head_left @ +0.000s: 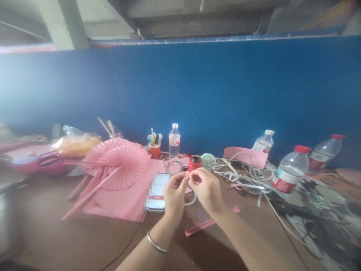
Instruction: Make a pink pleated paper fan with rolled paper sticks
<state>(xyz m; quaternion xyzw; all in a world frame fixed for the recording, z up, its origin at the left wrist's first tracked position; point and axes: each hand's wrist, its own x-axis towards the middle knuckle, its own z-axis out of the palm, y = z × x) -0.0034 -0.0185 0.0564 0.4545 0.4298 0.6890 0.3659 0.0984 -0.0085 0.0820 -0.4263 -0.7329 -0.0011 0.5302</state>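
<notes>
My left hand (174, 194) and my right hand (207, 188) meet in the middle above the table, thumbs and fingertips pinched together. Between the fingertips is a small pink piece (187, 173) that looks like paper, mostly covered by the fingers. Just behind the hands sits a red roll-like object (194, 163). A phone (159, 192) with its screen lit lies left of my left hand. Under my right forearm a narrow folded pink paper strip (200, 227) rests on the table.
Pink pleated paper fans (124, 165) lie on pink sheets to the left. A cup of pens (154, 149) and a water bottle (174, 141) stand behind. Tangled white strips (239, 177), large bottles (291, 169) and dark cables fill the right. A blue partition (197, 90) closes the back.
</notes>
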